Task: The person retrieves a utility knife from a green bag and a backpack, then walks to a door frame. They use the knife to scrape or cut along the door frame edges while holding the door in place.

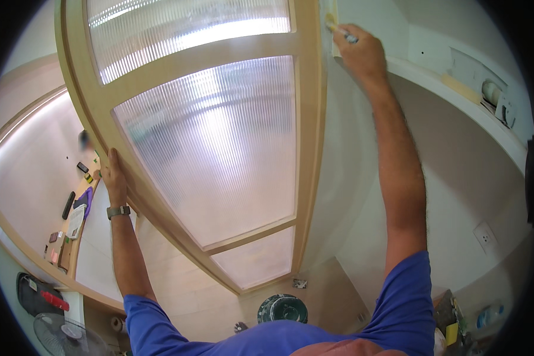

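Note:
A pale wooden door [310,148] with ribbed translucent glass panels [219,124] stands in front of me. My left hand [114,181] grips its left edge, thumb on the near face and the other fingers mostly hidden behind. Up at the top right, my right hand [362,54] is closed around a small brush [334,26] with a light handle and yellowish tip. The tip is at the pale wall strip just right of the door, close to or touching it; I cannot tell which. A dark watch [118,211] is on my left wrist.
Right of the door, a white curved ledge [421,77] holds papers and small items. A wall socket [484,235] sits lower right. Below me stands a dark green bucket [288,310]. On the left are a cluttered wooden shelf [74,252], a fan [65,335] and a black bag [35,295].

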`<state>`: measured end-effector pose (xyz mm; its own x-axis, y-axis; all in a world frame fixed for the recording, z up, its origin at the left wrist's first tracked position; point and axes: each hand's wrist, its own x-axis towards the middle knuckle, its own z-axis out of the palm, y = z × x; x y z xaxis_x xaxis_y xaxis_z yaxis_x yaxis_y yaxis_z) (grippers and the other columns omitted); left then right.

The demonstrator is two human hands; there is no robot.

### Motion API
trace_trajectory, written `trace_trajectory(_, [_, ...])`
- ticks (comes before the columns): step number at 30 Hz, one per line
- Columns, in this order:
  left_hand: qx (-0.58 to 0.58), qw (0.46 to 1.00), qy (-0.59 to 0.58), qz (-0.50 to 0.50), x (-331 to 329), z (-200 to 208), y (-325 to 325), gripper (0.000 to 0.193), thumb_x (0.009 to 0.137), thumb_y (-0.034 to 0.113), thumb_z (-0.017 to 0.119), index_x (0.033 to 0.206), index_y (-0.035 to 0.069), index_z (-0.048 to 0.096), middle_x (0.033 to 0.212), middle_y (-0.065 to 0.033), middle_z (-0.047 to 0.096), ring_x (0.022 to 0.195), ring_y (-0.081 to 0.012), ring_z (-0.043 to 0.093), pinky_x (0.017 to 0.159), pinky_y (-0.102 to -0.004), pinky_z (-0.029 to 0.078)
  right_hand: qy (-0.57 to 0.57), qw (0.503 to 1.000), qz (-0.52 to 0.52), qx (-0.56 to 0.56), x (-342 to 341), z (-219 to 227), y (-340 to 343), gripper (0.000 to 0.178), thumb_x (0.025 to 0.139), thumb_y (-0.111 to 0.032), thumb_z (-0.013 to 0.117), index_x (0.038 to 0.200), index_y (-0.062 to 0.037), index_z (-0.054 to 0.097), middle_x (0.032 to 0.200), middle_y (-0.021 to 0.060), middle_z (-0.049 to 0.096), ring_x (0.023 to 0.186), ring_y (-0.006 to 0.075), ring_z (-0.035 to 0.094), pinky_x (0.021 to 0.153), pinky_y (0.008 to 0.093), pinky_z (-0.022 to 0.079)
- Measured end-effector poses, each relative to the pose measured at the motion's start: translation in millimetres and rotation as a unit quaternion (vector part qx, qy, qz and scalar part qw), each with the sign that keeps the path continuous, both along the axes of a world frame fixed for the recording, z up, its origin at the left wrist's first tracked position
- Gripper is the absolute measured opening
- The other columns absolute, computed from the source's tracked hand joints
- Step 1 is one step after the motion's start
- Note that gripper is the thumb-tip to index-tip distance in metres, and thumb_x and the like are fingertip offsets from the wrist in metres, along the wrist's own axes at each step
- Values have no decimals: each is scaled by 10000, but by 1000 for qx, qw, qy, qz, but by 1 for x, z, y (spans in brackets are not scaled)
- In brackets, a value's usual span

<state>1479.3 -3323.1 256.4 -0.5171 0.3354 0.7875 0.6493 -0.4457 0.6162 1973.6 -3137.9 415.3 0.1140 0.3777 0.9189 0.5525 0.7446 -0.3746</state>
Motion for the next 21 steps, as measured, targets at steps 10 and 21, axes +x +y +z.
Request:
trace_trajectory(10, [-2, 999, 41, 35, -9, -3, -7, 498, 989, 375, 447, 1259, -43, 461, 1155, -109, 570, 1044, -167, 533, 902, -280, 414, 131, 987, 78, 41, 8, 14, -28, 285, 823, -324, 584, 927, -85, 697, 730, 75, 665, 670, 172, 622, 603, 314, 486])
trace_trajectory(21, [-4, 999, 39, 28, -15, -3, -17, 508, 990, 363, 452, 1305, -36, 423, 1199, -110, 548, 1089, -168, 511, 926, -298, 405, -149, 983, 24, -109, -6, -107, -30, 291, 804, -314, 596, 850, -42, 687, 747, 209, 634, 685, 391, 606, 647, 419, 483])
